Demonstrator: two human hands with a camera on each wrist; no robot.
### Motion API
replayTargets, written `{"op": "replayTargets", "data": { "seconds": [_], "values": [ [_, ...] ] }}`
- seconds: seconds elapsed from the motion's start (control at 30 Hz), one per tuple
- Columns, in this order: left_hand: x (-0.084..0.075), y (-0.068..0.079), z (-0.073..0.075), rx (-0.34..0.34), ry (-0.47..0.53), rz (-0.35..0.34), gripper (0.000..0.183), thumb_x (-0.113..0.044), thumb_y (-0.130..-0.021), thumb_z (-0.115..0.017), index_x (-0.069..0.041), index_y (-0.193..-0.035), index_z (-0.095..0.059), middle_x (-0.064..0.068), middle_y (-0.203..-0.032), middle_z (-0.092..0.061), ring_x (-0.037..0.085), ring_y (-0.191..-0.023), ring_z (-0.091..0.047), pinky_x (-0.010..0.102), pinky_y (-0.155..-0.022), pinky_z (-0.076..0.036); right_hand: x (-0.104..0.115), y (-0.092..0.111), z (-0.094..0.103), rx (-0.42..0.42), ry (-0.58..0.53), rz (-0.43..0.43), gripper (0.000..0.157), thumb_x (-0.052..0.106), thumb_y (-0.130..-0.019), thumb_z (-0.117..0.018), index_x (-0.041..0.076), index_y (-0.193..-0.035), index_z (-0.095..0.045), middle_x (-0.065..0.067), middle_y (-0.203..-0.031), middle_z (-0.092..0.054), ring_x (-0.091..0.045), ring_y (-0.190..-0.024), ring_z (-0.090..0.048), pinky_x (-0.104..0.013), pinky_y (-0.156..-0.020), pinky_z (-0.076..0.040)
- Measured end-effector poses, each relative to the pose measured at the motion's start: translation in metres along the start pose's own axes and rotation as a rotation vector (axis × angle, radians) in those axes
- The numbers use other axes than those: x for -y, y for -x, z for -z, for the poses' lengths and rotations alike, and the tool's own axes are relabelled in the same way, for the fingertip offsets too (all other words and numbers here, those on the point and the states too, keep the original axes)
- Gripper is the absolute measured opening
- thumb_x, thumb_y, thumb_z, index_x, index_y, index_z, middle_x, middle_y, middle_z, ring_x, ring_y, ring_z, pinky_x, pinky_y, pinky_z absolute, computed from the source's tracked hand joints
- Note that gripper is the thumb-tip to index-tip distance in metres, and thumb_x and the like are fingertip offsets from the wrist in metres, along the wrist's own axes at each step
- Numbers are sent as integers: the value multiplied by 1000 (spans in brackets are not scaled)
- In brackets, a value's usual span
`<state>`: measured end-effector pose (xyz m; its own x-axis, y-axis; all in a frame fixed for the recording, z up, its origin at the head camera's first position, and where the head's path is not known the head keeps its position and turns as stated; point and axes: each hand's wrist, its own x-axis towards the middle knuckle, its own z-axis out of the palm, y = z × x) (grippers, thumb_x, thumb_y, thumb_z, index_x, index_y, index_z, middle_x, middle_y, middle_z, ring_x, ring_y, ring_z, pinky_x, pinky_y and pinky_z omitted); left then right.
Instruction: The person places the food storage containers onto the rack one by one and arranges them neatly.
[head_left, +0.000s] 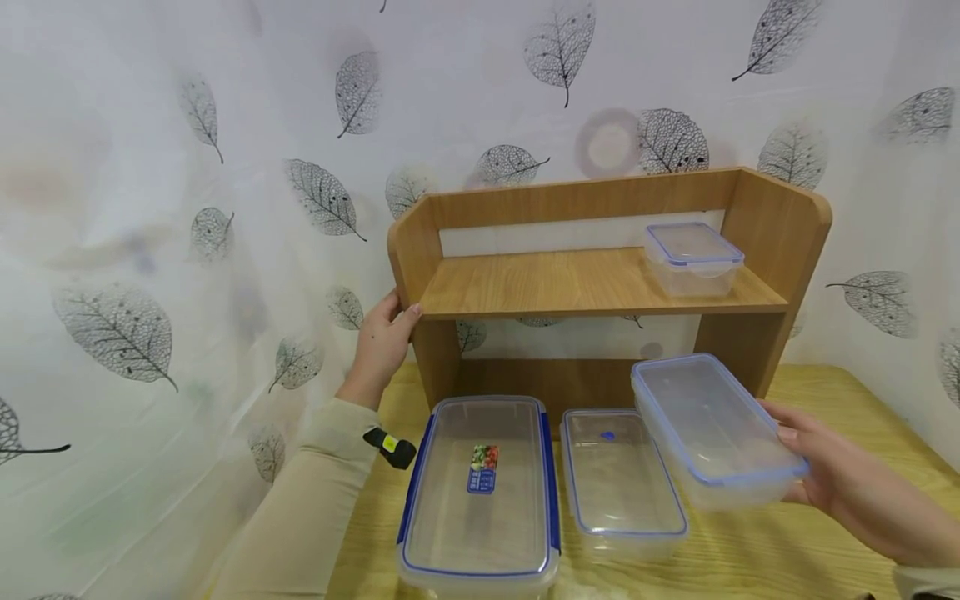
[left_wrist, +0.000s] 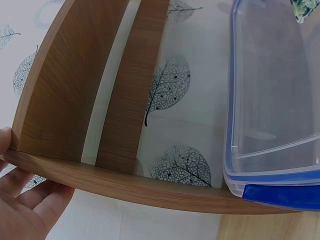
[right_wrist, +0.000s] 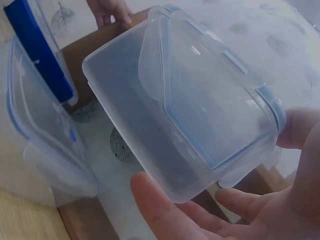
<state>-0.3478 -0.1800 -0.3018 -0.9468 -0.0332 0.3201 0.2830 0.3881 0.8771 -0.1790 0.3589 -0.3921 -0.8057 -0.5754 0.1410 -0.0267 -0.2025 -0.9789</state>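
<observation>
My right hand (head_left: 840, 467) grips a clear lidded food container (head_left: 708, 421) by its right end, thumb at the lid and fingers under the body. The container is tilted and held up in front of a wooden shelf (head_left: 536, 283). In the right wrist view the container's wall (right_wrist: 120, 95) faces the camera, with the fingers (right_wrist: 160, 205) beneath it. My left hand (head_left: 381, 346) holds the edge of the shelf's left side panel. The left wrist view shows its thumb and fingers on either side of that panel (left_wrist: 70, 75).
A large container (head_left: 480, 533) with blue clips and a medium clear one (head_left: 622, 475) stand before the shelf on the wooden table (head_left: 810, 542). A small container (head_left: 693, 258) sits at the right of the upper board. Leaf-patterned sheeting (head_left: 247, 250) hangs behind and left.
</observation>
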Motion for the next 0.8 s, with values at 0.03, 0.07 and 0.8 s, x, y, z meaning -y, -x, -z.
{"op": "replayTargets", "data": {
  "seconds": [0.03, 0.07, 0.8],
  "values": [
    [0, 0, 0, 1, -2, -2, 59, -34, -106, -54, -21, -160, -35, 4, -159, -39, 30, -139, -45, 46, -101, -52, 2, -2, -3, 3, 0, 17, 53, 9, -111, -11, 28, -156, -33, -1, -143, -51, -24, -117, -62, -41, -95, -55],
    [0, 0, 0, 3, -4, -2, 59, -35, -106, -54, -21, -160, -35, 4, -159, -39, 30, -139, -45, 46, -101, -52, 4, -4, -6, 0, 4, 34, 53, 9, -111, -11, 27, -157, -32, -2, -143, -51, -25, -116, -63, -41, -94, -56],
    [1, 2, 0, -2, -17, -30, 59, -35, -106, -55, -22, -159, -35, 3, -157, -42, 30, -136, -48, 46, -99, -54, 51, -59, -61, -55, 194, 148, 48, 12, -111, -21, 14, -159, -23, -12, -143, -46, -24, -114, -62, -41, -87, -58]
  ]
}}
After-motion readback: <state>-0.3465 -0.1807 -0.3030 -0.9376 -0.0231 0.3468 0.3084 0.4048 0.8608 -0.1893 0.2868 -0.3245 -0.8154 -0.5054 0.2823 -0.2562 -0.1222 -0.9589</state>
